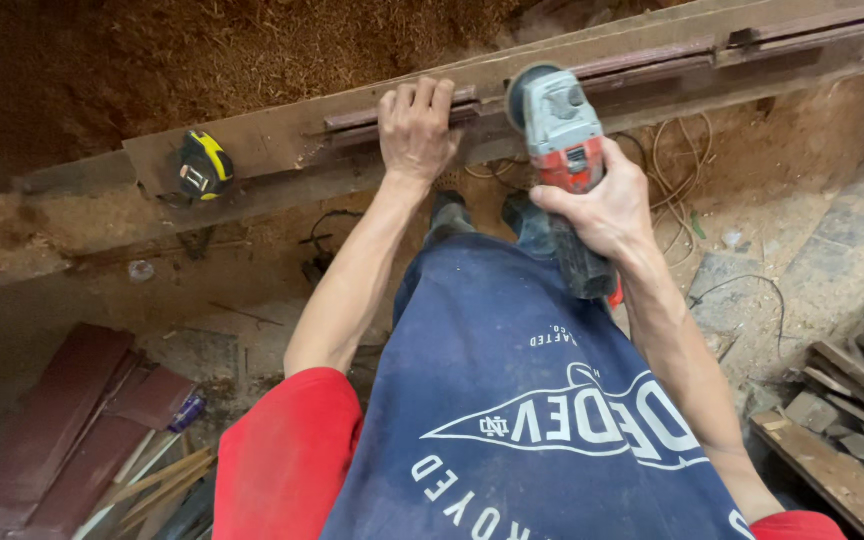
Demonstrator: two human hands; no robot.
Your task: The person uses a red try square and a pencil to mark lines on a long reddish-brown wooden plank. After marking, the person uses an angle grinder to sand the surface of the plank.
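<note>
Right hand (602, 205) clamped around grey-and-red handheld angle grinder (564, 140), probably heavy and rigid, best gripped mid-body. Left hand (417, 130), fingers together, pressed flat on long dark-brown wooden beam (282, 140), likely stiff, near yellow-black tape measure (202, 165).

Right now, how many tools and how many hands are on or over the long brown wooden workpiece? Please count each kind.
Grey and red handheld power grinder, held in the right hand: 1
Yellow and black tape measure, lying on the long brown wooden workpiece: 1
Hands, counting the left hand pressing on the wood: 2
Total: 4
</note>
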